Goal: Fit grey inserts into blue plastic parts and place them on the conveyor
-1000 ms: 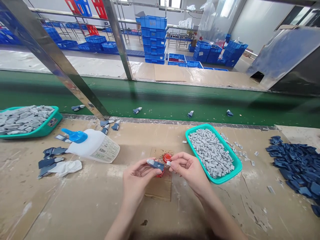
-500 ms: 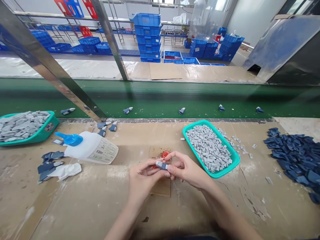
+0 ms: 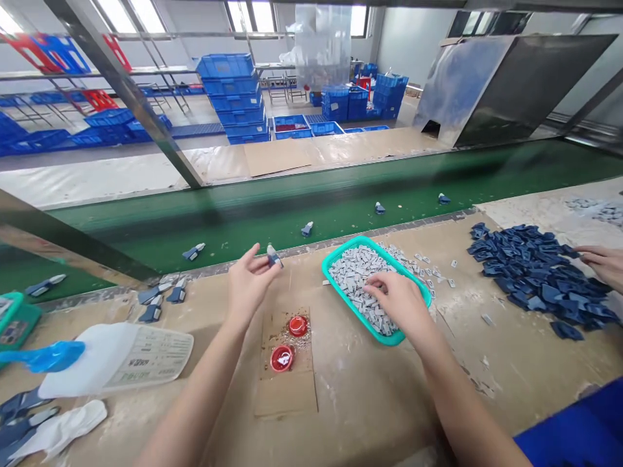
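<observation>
My left hand (image 3: 248,285) is raised near the belt's edge, its thumb and fingers closed on a dark blue and grey plastic piece (image 3: 274,257). Over the teal basket (image 3: 327,285), my right hand (image 3: 399,299) reaches down with its fingertips drawn together among small grey plastic pieces (image 3: 357,269). Whether a piece is between those fingertips is hidden. Two small red dishes, a nearer one (image 3: 282,358) and a farther one (image 3: 298,326), sit on a cardboard strip (image 3: 287,395) between my arms. Liquid glints in the nearer dish.
Several two-coloured pieces (image 3: 307,229) lie along the green belt (image 3: 243,224). A white bottle (image 3: 141,357) with a blue nozzle lies at left beside a white cloth (image 3: 78,425). At right, another person's hand (image 3: 603,264) touches a heap of dark blue parts (image 3: 540,272).
My hands have parted. The left one carried the blue and grey piece up and left toward the belt; the right one moved to the basket. The view has turned right, and another person's hand now shows.
</observation>
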The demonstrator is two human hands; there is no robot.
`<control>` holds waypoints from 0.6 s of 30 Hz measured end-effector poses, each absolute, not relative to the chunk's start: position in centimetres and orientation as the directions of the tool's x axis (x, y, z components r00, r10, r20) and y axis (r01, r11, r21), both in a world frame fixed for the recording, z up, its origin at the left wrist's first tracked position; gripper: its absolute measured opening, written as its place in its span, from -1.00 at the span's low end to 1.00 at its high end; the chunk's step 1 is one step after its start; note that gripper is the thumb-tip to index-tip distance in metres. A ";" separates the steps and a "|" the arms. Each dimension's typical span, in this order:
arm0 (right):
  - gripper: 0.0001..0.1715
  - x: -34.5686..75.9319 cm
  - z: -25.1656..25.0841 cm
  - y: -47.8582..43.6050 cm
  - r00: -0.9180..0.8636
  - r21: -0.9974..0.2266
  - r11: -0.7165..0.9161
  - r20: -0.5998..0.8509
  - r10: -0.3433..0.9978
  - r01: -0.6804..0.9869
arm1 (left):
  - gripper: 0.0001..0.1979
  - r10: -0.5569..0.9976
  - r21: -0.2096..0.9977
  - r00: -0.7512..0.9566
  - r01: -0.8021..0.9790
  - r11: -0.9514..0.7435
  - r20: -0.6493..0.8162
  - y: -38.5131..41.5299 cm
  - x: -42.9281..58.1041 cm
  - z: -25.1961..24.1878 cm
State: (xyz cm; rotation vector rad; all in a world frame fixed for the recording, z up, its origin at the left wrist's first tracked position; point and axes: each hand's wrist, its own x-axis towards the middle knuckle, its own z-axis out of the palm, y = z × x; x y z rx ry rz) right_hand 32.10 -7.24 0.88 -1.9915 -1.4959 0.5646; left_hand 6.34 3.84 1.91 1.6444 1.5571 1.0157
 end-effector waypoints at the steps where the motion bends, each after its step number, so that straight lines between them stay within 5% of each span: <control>1: -0.80 32.5 0.3 -7.0 0.292 -0.641 -0.222 0.004 0.957 0.735 | -0.20 0.989 0.752 0.006 0.649 -0.116 0.147 5.7 6.4 1.5; 4: -0.83 32.3 -0.8 -6.1 0.294 -0.573 -0.228 0.023 0.955 0.787 | -0.19 0.981 0.531 0.065 0.834 -0.153 0.180 10.5 6.8 0.6; 9: -0.89 31.4 -0.6 -5.9 0.237 -0.581 -0.172 0.038 0.971 0.796 | -0.21 0.969 0.371 0.172 0.900 -0.228 0.179 14.6 8.3 -0.2; 18: -0.85 29.3 2.3 -7.6 0.199 -0.918 -0.072 0.007 0.980 0.391 | -0.55 0.924 0.372 0.294 0.851 -0.370 0.246 15.6 13.1 -1.1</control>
